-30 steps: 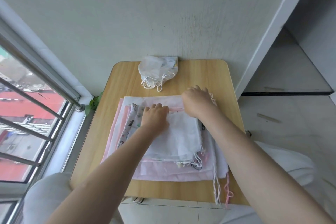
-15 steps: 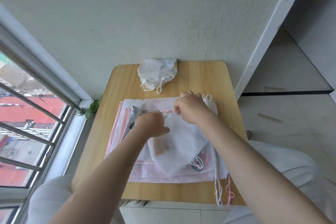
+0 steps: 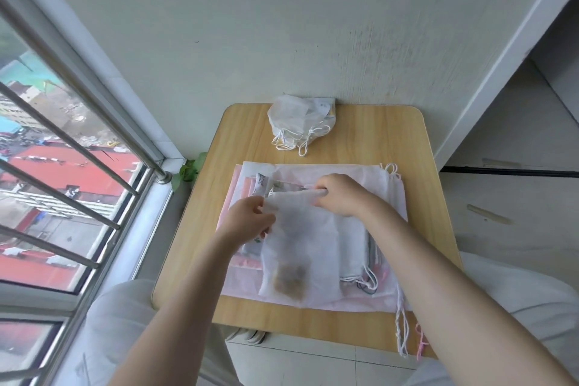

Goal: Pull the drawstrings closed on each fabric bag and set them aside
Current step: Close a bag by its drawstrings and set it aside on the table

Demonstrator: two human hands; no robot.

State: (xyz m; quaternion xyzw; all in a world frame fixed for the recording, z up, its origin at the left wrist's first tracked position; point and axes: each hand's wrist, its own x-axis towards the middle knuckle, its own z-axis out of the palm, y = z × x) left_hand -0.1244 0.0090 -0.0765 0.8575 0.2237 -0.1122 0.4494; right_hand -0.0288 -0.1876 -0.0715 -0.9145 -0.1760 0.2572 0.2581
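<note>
One head-worn wide-angle view looks steeply down and forward, close over the worktop (image 3: 360,141), facing the wall (image 3: 282,25), window (image 3: 62,166) at left.

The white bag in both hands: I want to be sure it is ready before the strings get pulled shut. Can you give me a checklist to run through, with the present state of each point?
1. Both hands on the top hem of the white bag: ok. The left hand pinches its left corner, the right hand grips the hem further right.
2. Strings in the fingers: cannot tell, none show at the hem.
3. Bag free of the stack of bags: cannot tell. Its lower end lies over the stack.
4. Mouth gathered: not ok, the hem is only partly bunched.
5. Spot to put it: ok. The finished bags sit at the far edge of the table, with bare wood beside them.
</note>
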